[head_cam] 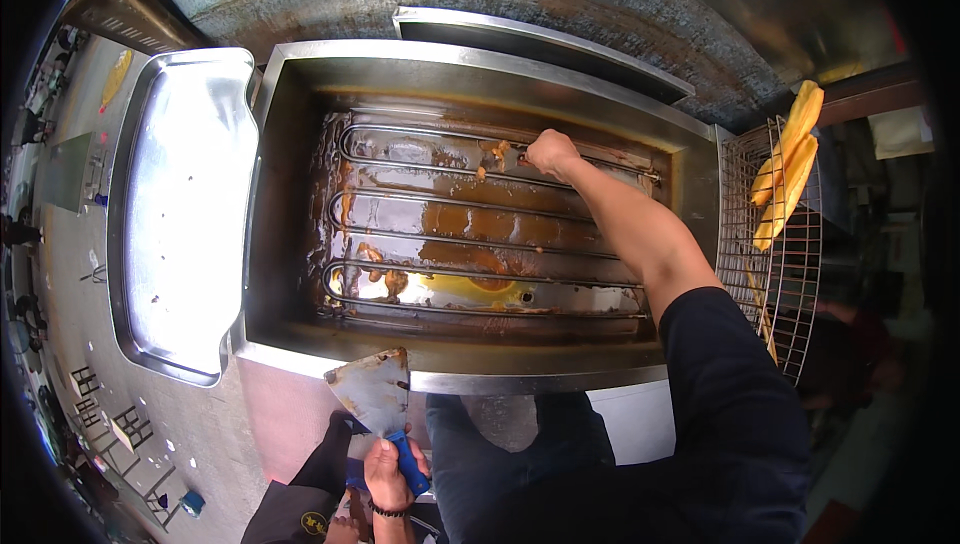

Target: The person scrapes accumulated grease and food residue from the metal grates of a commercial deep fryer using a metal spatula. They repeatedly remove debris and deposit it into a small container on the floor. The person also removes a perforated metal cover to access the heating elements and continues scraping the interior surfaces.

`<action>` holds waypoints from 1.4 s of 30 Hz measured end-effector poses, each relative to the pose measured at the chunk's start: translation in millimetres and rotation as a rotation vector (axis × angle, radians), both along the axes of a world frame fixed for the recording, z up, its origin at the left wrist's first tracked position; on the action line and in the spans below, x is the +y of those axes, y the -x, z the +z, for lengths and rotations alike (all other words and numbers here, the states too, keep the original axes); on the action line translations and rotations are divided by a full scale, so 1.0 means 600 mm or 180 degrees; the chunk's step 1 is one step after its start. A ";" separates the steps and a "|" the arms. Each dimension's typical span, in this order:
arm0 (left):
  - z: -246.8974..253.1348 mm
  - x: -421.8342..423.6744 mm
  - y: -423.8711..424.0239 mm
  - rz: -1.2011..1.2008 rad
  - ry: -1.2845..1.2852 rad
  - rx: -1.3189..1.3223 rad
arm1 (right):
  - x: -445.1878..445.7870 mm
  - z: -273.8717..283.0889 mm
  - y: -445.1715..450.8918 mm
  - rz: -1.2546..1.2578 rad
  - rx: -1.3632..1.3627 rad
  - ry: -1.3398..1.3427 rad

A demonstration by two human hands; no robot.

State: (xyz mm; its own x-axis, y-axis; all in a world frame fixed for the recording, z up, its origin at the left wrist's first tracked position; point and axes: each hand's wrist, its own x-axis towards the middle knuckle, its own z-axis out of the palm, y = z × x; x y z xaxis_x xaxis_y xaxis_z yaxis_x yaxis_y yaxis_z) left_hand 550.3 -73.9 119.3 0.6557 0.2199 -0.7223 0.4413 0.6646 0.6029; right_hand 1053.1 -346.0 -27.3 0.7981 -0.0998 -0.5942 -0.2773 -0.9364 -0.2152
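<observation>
My left hand [386, 473], wearing a dark beaded bracelet, holds a scraper [375, 398] by its blue handle. Its wide, soiled metal blade points up over the front rim of a steel fryer tank [465, 360]. My right hand [553, 154] reaches down into the tank, fingers curled, near the far heating tube [435, 131]. Something small and dark shows at its fingertips; whether it is gripped is unclear. Brown liquid and residue lie on the tank floor [480, 221] beneath the looped tubes. Orange-brown clumps [499, 154] sit left of my right hand.
A shallow metal tray [187, 206] adjoins the tank's left end. At the right end, a wire basket [795, 266] holds fried dough sticks [787, 191]. Another person in dark clothing [292, 514] is close at the lower left. A metal panel [540, 49] stands behind the tank.
</observation>
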 end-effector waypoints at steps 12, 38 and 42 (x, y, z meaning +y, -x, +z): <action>0.019 0.016 -0.005 -0.0154 0.0057 -0.0090 | 0.014 -0.030 0.047 -0.1548 0.0480 -0.2222; 0.010 0.045 0.173 0.0490 -0.0101 0.0002 | 0.149 0.356 0.437 0.0119 0.1547 -0.3742; -0.031 0.051 0.245 0.0576 -0.0109 0.0689 | 0.244 0.348 0.538 0.0634 0.1560 -0.3200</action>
